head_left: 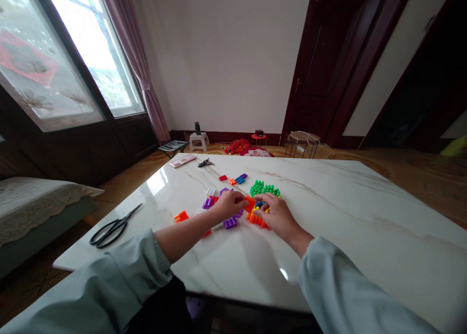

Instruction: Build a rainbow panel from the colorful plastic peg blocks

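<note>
My left hand (230,203) is closed, its fingertips pinching an orange plastic piece (250,203) made of short tube shapes. My right hand (278,216) comes from the other side, its finger and thumb curved round the edge of the same piece. Just beyond and below the right hand lie green knobbed pieces (263,188), more orange pieces (257,220), and some yellow and dark blue ones partly hidden by the fingers. Purple pieces (230,223) lie under my left hand and forearm, with red and white pieces (211,192) near them.
Black-handled scissors (111,231) lie at the left of the marble-patterned table (346,217). A pink phone (183,161) and keys (206,163) are at its far edge. Small red, orange and blue pieces (241,178) lie beyond my hands; another orange piece (181,216) sits left of my forearm.
</note>
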Motion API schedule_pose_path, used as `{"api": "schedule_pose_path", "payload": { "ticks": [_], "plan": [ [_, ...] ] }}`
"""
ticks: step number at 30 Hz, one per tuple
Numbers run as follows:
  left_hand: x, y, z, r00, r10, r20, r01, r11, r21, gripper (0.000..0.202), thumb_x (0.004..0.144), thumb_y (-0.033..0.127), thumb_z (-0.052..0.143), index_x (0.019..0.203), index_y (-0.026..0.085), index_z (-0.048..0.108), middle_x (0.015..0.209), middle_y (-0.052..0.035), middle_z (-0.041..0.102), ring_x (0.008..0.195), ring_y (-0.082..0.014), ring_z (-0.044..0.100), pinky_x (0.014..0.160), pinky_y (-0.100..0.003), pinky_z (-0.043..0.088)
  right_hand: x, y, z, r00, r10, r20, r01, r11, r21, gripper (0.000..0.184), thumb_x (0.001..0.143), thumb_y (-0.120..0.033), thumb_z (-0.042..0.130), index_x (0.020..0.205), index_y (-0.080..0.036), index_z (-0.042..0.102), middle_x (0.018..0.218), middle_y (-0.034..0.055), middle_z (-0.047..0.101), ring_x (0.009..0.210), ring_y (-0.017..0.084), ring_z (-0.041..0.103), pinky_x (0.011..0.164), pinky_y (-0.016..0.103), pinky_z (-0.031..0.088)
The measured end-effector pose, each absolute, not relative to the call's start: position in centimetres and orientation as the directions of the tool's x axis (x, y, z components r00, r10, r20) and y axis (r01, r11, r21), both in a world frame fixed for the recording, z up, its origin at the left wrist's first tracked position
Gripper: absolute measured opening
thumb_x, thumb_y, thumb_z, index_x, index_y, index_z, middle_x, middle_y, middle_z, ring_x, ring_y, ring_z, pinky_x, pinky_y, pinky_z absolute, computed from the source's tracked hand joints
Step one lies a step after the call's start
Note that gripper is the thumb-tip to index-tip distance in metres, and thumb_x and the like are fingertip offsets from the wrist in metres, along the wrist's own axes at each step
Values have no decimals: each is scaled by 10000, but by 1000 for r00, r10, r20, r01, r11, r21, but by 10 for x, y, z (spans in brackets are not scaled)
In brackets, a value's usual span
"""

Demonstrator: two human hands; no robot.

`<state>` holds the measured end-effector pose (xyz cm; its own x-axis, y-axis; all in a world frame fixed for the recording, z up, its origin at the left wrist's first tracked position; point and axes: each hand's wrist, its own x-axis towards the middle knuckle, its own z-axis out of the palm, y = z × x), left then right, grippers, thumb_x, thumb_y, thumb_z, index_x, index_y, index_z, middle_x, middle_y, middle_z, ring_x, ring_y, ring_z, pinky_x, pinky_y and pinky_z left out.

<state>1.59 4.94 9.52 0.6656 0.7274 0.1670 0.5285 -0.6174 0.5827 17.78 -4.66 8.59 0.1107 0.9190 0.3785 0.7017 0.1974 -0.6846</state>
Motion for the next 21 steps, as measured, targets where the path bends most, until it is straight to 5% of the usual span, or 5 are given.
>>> {"api": "schedule_pose_path", "payload": {
  "ticks": [7, 16, 21],
  "plan": [
    [22, 35, 92, 674, 735, 76, 388, -440, 810, 246, 765, 358, 547, 704, 136, 634, 548, 5, 607, 516, -111, 576, 461, -181, 397, 168, -53, 94, 94, 916, 390, 832, 143, -536, 358, 722, -201, 716, 1069, -218, 631, 1020, 36, 593, 731, 140, 591, 684, 266, 473],
    [25, 22, 102, 727, 684, 62, 293, -391, 873, 319, 818, 427, 538, 769, 130, 646, 627, -23, 651, 569, -118, 604, 535, -204, 478, 167, -54, 102, 70, 907, 416, 879, 141, -455, 185, 771, -251, 633, 945, -189, 624, 964, 59, 608, 877, 187, 592, 761, 279, 458],
    [22, 27, 104, 760, 646, 72, 352, -502, 790, 303, 845, 384, 523, 865, 126, 682, 760, -48, 699, 687, -141, 643, 636, -221, 493, 212, -54, 101, 302, 880, 366, 842, -66, -536, 377, 673, -242, 686, 1034, -181, 595, 977, 47, 647, 768, 159, 609, 713, 270, 468]
  ]
}}
